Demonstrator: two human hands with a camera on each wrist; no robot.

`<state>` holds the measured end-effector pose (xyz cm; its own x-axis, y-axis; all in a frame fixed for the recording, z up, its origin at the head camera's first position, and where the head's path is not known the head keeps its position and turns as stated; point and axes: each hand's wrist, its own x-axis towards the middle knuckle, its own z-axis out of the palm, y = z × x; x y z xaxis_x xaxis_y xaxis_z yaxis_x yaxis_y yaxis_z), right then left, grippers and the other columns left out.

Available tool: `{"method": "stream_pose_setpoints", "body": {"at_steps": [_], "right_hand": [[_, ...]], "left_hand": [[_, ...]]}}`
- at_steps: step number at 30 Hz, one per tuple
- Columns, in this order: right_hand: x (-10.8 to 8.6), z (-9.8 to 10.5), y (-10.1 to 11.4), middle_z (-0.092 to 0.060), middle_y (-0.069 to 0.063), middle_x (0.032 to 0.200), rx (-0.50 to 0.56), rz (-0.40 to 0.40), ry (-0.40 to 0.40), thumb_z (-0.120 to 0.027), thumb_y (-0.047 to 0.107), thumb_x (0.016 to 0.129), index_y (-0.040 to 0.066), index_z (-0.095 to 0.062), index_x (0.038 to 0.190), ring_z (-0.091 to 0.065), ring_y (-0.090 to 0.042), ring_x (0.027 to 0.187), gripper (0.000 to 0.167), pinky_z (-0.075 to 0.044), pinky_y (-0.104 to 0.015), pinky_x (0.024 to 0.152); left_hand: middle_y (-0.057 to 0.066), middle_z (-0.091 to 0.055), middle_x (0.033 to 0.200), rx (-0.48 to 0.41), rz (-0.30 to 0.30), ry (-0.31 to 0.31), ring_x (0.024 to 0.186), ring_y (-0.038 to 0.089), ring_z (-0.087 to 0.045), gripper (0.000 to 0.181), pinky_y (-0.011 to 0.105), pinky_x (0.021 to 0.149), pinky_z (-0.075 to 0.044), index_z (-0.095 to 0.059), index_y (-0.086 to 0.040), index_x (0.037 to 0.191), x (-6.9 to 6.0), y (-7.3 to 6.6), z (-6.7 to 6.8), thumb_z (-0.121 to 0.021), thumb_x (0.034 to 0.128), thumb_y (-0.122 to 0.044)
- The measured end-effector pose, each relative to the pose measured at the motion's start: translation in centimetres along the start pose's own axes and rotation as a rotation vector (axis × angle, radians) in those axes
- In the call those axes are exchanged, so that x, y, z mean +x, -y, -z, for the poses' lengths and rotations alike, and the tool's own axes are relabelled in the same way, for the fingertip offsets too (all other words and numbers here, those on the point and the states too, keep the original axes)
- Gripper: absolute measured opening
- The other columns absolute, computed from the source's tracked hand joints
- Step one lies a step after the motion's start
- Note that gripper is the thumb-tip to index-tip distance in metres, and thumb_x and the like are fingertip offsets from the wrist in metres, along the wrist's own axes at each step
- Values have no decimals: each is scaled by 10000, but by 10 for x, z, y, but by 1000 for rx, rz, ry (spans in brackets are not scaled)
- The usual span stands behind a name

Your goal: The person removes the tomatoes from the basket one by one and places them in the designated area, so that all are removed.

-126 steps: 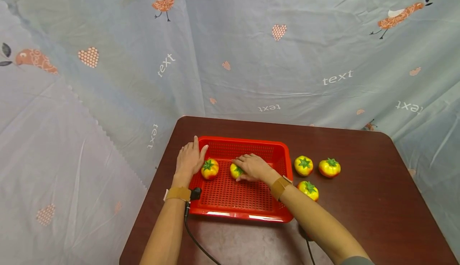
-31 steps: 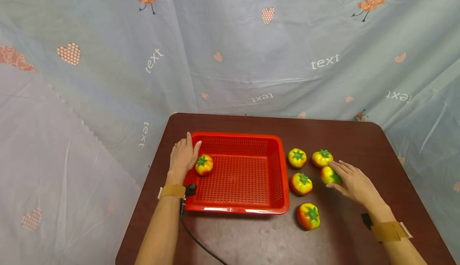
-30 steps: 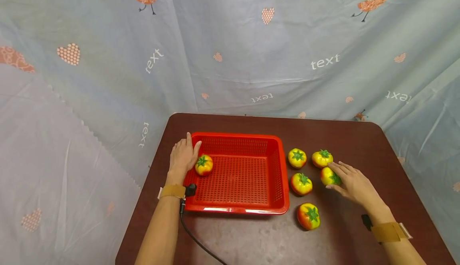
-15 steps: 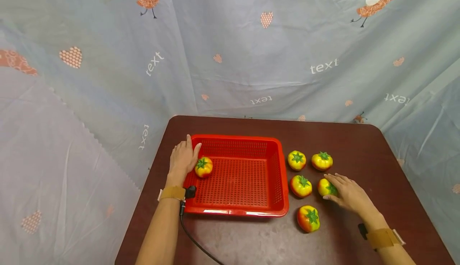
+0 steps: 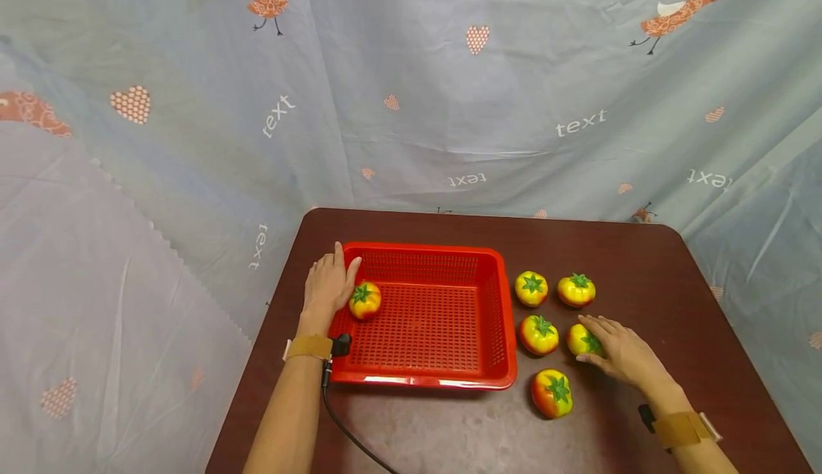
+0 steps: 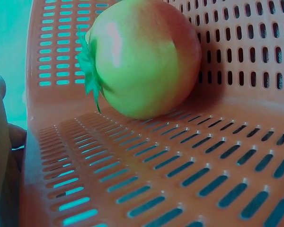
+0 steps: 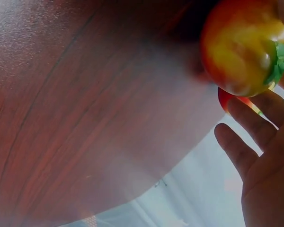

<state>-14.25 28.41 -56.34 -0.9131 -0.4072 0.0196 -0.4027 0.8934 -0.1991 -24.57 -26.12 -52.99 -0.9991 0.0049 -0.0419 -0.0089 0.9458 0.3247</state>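
A red plastic basket [image 5: 411, 377] stands on the table with one yellow-red tomato [image 5: 364, 301] at its left end. My left hand [image 5: 326, 287] rests at the basket's left rim, fingers fairly straight; in the left wrist view parts of the hand [image 6: 2, 156] show outside the slotted wall, beside the tomato [image 6: 142, 59]. To the right of the basket, my right hand [image 5: 619, 349] holds another tomato [image 5: 583, 340] between thumb and fingers, low at the table. The right wrist view shows that tomato [image 7: 241, 47] by the fingers, the outer ones spread away from it.
Several other tomatoes sit on the table: a back one [image 5: 531, 288], a back-right one [image 5: 576, 290], one near the basket [image 5: 539, 335] and a front one [image 5: 551, 393]. A cable [image 5: 353, 435] trails from the left wrist. A printed curtain [image 5: 411, 103] hangs behind the table.
My right hand has carried a tomato out of the basket to the right side, then moved slightly nearer with it. The left hand has stayed at the basket's rim.
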Motion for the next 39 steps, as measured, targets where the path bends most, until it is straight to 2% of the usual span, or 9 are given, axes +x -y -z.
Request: {"method": "stream_pose_setpoints", "body": {"at_steps": [4,8,11,16,22,25,31,35,39], "right_hand": [[5,9,0,-552,-286,1344,7,-14,-7,-735,416,848,-6,-505,1397,-526,-491,1211,729,-438,-644,970],[16,29,-1,-532,-304,1350,-8,-30,-46,-711,385,881,-14,-491,1403,-506,-507,1215,693,-415,-664,978],[31,51,0,-510,-303,1379,-25,-17,-91,-714,354,885,-15,-468,1422,-480,-502,1247,697,-390,-663,1009],[59,88,7,-480,-282,1421,-56,48,-164,-718,317,885,-1,-431,1454,-447,-476,1292,712,-372,-648,1035],[93,116,23,-472,-246,1448,-57,94,-246,-715,331,889,33,-417,1477,-435,-446,1322,724,-347,-618,1077],[109,123,35,-477,-216,1453,-43,122,-273,-722,323,885,50,-418,1481,-442,-426,1324,723,-352,-600,1087],[142,126,64,-499,-194,1438,-32,227,-321,-732,338,870,57,-441,1467,-467,-412,1308,722,-399,-608,1045],[161,127,84,-490,-174,1458,-35,265,-316,-725,376,870,81,-431,1479,-461,-391,1331,738,-400,-604,1051],[175,124,101,-472,-155,1480,-30,277,-278,-692,426,890,106,-404,1500,-428,-371,1369,747,-381,-595,1078]], "left_hand": [[305,-410,1456,1,-5,-8,1363,459,-377,727,562,1193,-223,-139,42,1549,1,0,2,-270,1056,-475],[305,-403,1462,-1,-6,-5,1368,460,-371,729,562,1195,-217,-129,41,1551,2,0,2,-262,1056,-478],[305,-398,1466,0,-6,-7,1370,459,-367,730,562,1194,-220,-127,41,1551,2,1,3,-261,1056,-478],[307,-402,1465,7,0,-6,1368,462,-370,727,564,1192,-226,-126,47,1549,1,3,4,-267,1057,-469],[311,-419,1450,0,-1,-4,1354,466,-387,724,570,1185,-236,-153,52,1544,-1,3,2,-282,1055,-466],[309,-413,1457,-4,-1,-1,1359,467,-382,723,571,1186,-234,-156,50,1544,-2,4,1,-280,1056,-468],[302,-420,1454,5,5,-4,1361,459,-383,725,561,1191,-231,-163,46,1545,-1,3,0,-292,1053,-471],[302,-427,1449,7,6,-6,1358,456,-389,726,557,1191,-236,-162,45,1545,0,2,0,-290,1052,-473],[302,-424,1453,6,3,4,1360,455,-390,728,554,1190,-241,-164,45,1545,1,1,1,-284,1053,-477]]}}
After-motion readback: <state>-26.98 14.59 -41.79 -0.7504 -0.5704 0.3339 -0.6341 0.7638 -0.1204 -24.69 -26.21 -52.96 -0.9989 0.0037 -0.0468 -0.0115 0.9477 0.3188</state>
